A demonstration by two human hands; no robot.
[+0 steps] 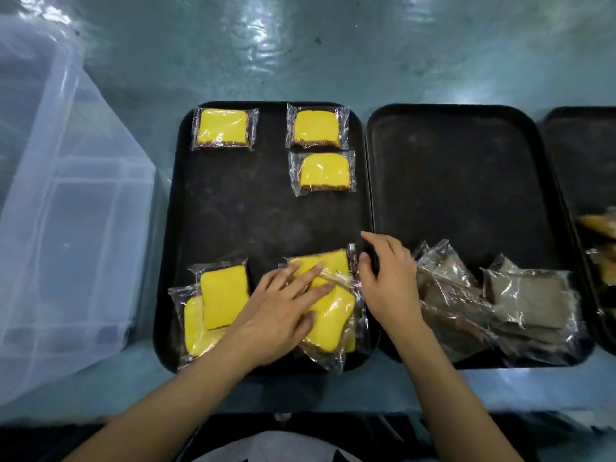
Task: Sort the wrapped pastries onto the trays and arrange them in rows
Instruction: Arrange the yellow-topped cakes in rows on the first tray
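Wrapped pastries lie piled at the near edge of the left tray; the left hand presses flat on them, the right hand seemingly pinches a wrapper edge; light, soft, slippery film, best held by the sealed ends.

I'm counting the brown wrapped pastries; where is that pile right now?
In the head view, the brown pastries lie heaped at the near end of the middle tray, just right of the right hand.
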